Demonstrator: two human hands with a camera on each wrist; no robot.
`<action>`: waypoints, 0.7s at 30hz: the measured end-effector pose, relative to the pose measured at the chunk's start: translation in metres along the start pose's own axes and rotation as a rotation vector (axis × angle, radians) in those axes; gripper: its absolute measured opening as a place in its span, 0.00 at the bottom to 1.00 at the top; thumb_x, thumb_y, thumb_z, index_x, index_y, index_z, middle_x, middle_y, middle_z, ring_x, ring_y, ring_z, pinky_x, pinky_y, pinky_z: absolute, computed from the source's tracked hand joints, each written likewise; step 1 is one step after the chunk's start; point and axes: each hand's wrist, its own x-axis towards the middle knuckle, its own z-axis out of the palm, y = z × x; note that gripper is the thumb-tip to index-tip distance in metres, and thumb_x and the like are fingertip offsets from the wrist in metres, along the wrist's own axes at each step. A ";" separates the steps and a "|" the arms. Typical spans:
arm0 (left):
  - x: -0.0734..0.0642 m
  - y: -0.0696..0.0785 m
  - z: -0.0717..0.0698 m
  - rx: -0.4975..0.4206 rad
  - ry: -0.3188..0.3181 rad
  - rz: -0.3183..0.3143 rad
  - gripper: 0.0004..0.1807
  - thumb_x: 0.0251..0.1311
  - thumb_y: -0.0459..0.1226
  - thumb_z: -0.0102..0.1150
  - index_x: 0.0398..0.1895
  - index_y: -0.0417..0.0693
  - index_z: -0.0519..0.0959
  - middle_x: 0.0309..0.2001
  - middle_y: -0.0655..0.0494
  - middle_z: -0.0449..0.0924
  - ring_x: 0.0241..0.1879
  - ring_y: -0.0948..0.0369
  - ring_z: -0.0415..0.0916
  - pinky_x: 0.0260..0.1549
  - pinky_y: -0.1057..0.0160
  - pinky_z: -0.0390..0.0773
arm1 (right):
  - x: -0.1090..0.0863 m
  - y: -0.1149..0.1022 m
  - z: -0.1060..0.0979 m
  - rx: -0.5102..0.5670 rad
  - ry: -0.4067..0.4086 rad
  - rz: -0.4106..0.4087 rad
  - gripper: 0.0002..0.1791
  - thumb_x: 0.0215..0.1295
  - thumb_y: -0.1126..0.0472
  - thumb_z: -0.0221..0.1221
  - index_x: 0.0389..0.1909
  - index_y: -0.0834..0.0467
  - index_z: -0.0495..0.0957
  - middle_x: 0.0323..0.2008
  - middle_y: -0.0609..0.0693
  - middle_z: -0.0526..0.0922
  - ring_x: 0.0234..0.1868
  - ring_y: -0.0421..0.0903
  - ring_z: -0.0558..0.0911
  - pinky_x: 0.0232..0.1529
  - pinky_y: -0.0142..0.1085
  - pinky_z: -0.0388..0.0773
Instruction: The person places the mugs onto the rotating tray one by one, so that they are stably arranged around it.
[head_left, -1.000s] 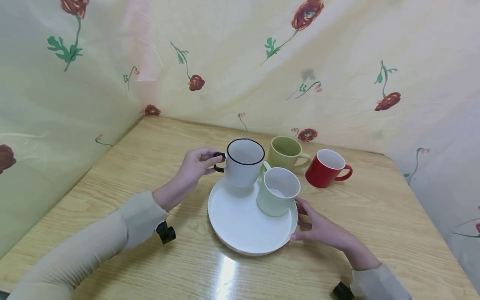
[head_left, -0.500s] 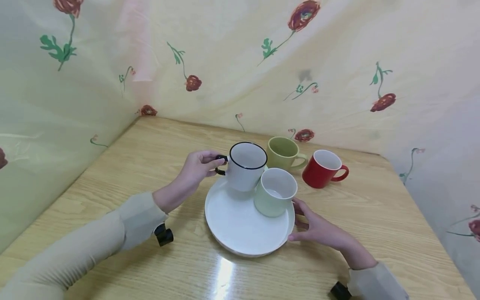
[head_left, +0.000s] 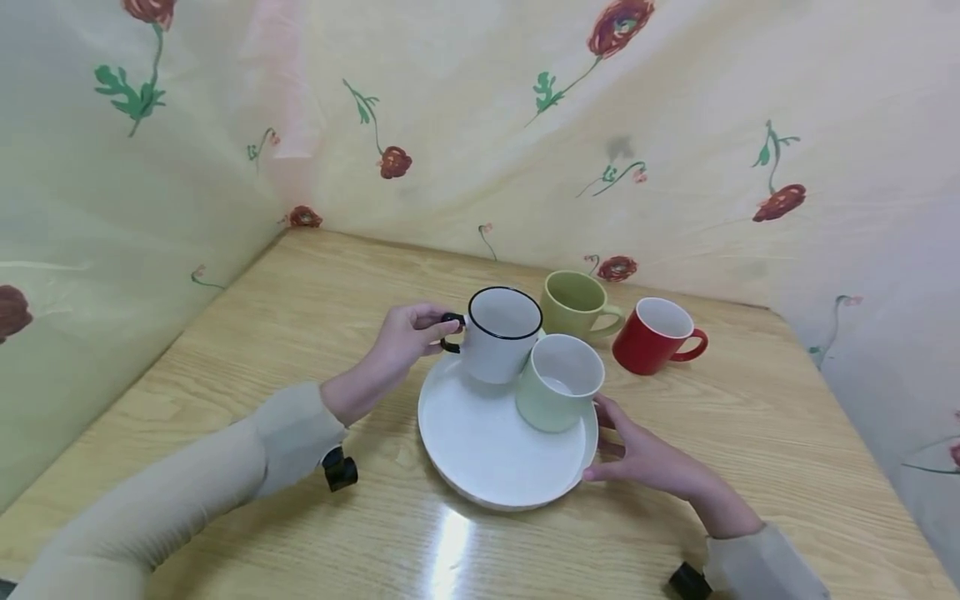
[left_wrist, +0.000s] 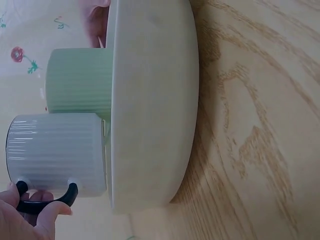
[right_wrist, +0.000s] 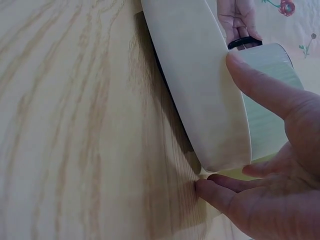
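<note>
By its black handle, my left hand pinches a white mug with a black rim. In the left wrist view this mug is upright, its base close over the rim of the round white tray. A mint-green mug stands on the tray, right beside the white one, which mostly hides its handle. My right hand is at the tray's right edge, fingers spread along it. In the right wrist view the thumb touches the tray's rim.
Behind the tray stands an olive-green mug, and a red mug is to its right, both on the wooden table. Flowered cloth hangs along the back and sides.
The white mug in my left hand has moved right and slightly nearer, up against the mint mug in the head view, covering its handle. My right hand keeps its place at the tray.
</note>
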 end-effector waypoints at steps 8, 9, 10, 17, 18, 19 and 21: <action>0.004 -0.007 0.002 0.001 0.010 -0.012 0.13 0.58 0.33 0.58 0.46 0.36 0.77 0.45 0.43 0.81 0.44 0.58 0.79 0.45 0.56 0.78 | 0.000 0.001 0.000 -0.038 -0.028 -0.038 0.59 0.49 0.59 0.69 0.71 0.62 0.35 0.67 0.63 0.50 0.65 0.66 0.54 0.59 0.53 0.61; 0.004 -0.007 0.003 0.003 0.011 -0.011 0.13 0.58 0.33 0.59 0.46 0.36 0.78 0.45 0.43 0.81 0.44 0.58 0.79 0.45 0.56 0.78 | 0.000 0.001 0.000 -0.041 -0.030 -0.037 0.60 0.48 0.59 0.69 0.71 0.61 0.35 0.67 0.63 0.50 0.65 0.65 0.54 0.59 0.53 0.61; 0.004 -0.007 0.003 0.005 0.010 -0.009 0.13 0.58 0.33 0.59 0.46 0.36 0.78 0.45 0.43 0.81 0.44 0.58 0.79 0.45 0.56 0.78 | 0.000 0.001 0.000 -0.041 -0.031 -0.035 0.59 0.48 0.59 0.69 0.71 0.61 0.35 0.67 0.62 0.50 0.65 0.65 0.54 0.59 0.53 0.62; 0.004 -0.010 0.006 0.013 -0.002 -0.007 0.13 0.57 0.32 0.60 0.45 0.36 0.78 0.44 0.45 0.81 0.45 0.51 0.77 0.37 0.65 0.78 | 0.000 0.003 0.001 -0.019 -0.024 -0.041 0.55 0.48 0.60 0.69 0.69 0.61 0.40 0.65 0.61 0.54 0.65 0.63 0.56 0.60 0.50 0.61; 0.004 -0.010 0.006 0.016 -0.004 -0.002 0.13 0.57 0.32 0.60 0.44 0.36 0.78 0.44 0.45 0.81 0.45 0.51 0.77 0.35 0.67 0.78 | 0.000 0.003 0.001 -0.021 -0.023 -0.044 0.55 0.49 0.60 0.69 0.69 0.61 0.40 0.65 0.61 0.53 0.65 0.63 0.56 0.60 0.50 0.61; 0.004 -0.010 0.006 0.018 -0.006 0.002 0.12 0.57 0.32 0.60 0.44 0.36 0.78 0.44 0.45 0.81 0.44 0.51 0.77 0.33 0.68 0.77 | 0.000 0.003 0.001 -0.024 -0.021 -0.047 0.56 0.49 0.60 0.69 0.69 0.61 0.39 0.65 0.62 0.53 0.65 0.64 0.56 0.60 0.51 0.61; 0.003 -0.011 0.007 0.016 -0.014 0.007 0.12 0.57 0.32 0.60 0.44 0.36 0.78 0.43 0.45 0.82 0.43 0.52 0.77 0.32 0.68 0.76 | 0.000 0.004 0.001 -0.028 -0.017 -0.049 0.57 0.49 0.60 0.69 0.70 0.60 0.38 0.66 0.62 0.51 0.65 0.65 0.56 0.60 0.50 0.62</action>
